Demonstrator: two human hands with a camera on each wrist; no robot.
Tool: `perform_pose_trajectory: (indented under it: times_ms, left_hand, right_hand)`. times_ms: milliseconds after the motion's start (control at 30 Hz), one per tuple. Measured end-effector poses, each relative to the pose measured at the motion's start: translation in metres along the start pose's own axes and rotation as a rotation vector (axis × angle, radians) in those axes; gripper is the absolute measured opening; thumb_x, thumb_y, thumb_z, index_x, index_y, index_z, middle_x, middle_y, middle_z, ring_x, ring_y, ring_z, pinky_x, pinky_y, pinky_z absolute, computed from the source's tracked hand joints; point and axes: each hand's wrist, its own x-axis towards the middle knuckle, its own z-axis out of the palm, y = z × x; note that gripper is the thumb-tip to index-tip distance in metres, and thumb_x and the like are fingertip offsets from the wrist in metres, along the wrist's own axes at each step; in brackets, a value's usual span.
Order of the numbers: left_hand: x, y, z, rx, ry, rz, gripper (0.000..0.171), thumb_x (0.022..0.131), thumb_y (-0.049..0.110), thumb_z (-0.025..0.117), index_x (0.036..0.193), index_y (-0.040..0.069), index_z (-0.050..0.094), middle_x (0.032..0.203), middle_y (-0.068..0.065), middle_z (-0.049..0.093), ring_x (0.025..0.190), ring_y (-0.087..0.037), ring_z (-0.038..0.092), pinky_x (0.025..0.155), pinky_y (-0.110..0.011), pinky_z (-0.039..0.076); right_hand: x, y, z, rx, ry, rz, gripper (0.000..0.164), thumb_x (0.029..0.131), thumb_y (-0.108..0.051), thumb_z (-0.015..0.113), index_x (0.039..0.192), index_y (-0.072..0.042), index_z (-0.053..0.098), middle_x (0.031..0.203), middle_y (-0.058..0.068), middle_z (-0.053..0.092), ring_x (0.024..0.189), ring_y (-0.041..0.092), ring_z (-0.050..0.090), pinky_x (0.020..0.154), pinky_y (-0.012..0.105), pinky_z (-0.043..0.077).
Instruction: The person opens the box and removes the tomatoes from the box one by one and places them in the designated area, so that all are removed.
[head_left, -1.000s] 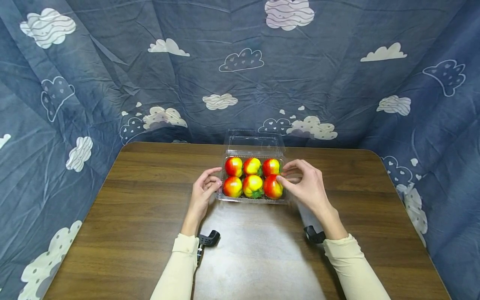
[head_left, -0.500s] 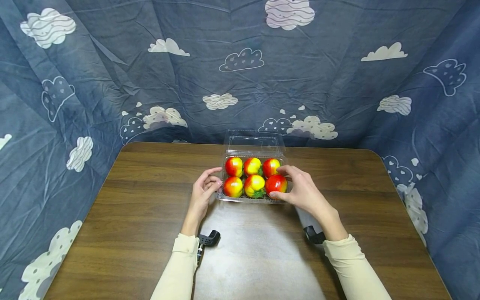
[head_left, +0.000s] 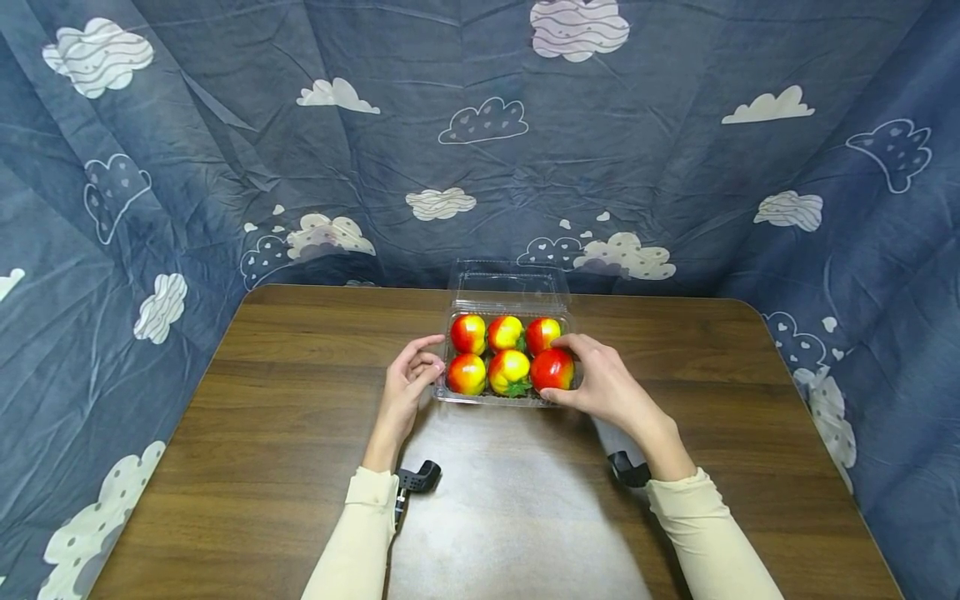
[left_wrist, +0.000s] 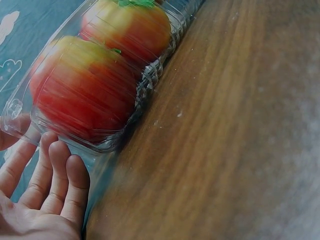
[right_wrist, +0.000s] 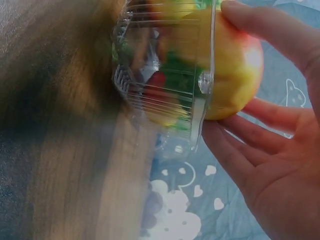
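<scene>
A clear plastic clamshell container (head_left: 491, 401) stands near the table's far edge, its lid (head_left: 510, 283) tilted back. Two rows of shiny red-and-yellow fruits fill it; green leaves show on some. My right hand (head_left: 611, 387) grips the front-right fruit (head_left: 553, 372) between thumb and fingers. In the right wrist view that fruit (right_wrist: 237, 75) rises above the container's rim, fingers curled round its far side. My left hand (head_left: 405, 383) holds the container's left edge; in the left wrist view the thumb and forefinger meet its rim, with the other fingers (left_wrist: 75, 190) loosely bent beside it.
The brown wooden table (head_left: 300, 350) carries the container near its back edge. A dark blue curtain (head_left: 487, 183) with white clouds hangs behind and at both sides. Black wrist devices (head_left: 420, 477) sit at both wrists.
My right hand has shifted slightly left and now spans the front-right fruit, which has turned to show more red. My left hand has stayed in place.
</scene>
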Motion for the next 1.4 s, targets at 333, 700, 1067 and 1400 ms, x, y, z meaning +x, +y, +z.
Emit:
perform_pose_trajectory:
  times_ms: [333, 700, 1067, 1400]
  left_hand:
    - [0.0009, -0.002, -0.0004, -0.002, -0.007, 0.009, 0.043, 0.097, -0.008, 0.065, 0.14, -0.006, 0.059, 0.093, -0.003, 0.066, 0.079, -0.011, 0.062, 0.075, -0.019, 0.056]
    - [0.0012, -0.002, -0.0002, 0.002, -0.008, 0.018, 0.044, 0.098, -0.009, 0.064, 0.141, -0.008, 0.058, 0.092, -0.003, 0.065, 0.078, -0.011, 0.062, 0.074, -0.018, 0.056]
    - [0.0, -0.0004, 0.0005, 0.012, -0.003, 0.017, 0.043, 0.098, -0.008, 0.064, 0.14, -0.007, 0.058, 0.091, -0.002, 0.066, 0.078, -0.011, 0.061, 0.074, -0.018, 0.055]
    - [-0.0001, -0.0005, 0.001, 0.01, -0.003, 0.014, 0.044, 0.097, -0.008, 0.065, 0.14, -0.008, 0.058, 0.091, -0.001, 0.066, 0.078, -0.01, 0.062, 0.074, -0.018, 0.055]
  right_hand:
    - [-0.0017, -0.0028, -0.0033, 0.034, 0.104, -0.01, 0.073, 0.072, -0.032, 0.097, 0.13, -0.006, 0.062, 0.123, 0.01, 0.067, 0.106, 0.029, 0.068, 0.09, 0.048, 0.062]
    - [-0.0007, 0.0011, -0.0036, 0.088, 0.192, -0.032, 0.071, 0.073, -0.03, 0.095, 0.132, -0.009, 0.062, 0.125, 0.007, 0.064, 0.105, 0.025, 0.068, 0.087, 0.046, 0.064]
    - [-0.0011, 0.0027, -0.005, 0.136, 0.219, 0.012, 0.078, 0.075, -0.032, 0.095, 0.136, -0.009, 0.054, 0.127, 0.011, 0.068, 0.098, 0.03, 0.073, 0.084, 0.052, 0.064]
    - [-0.0006, 0.0041, -0.0084, 0.092, 0.315, 0.007, 0.073, 0.072, -0.03, 0.096, 0.132, -0.011, 0.058, 0.12, 0.006, 0.067, 0.103, 0.022, 0.064, 0.081, 0.047, 0.062]
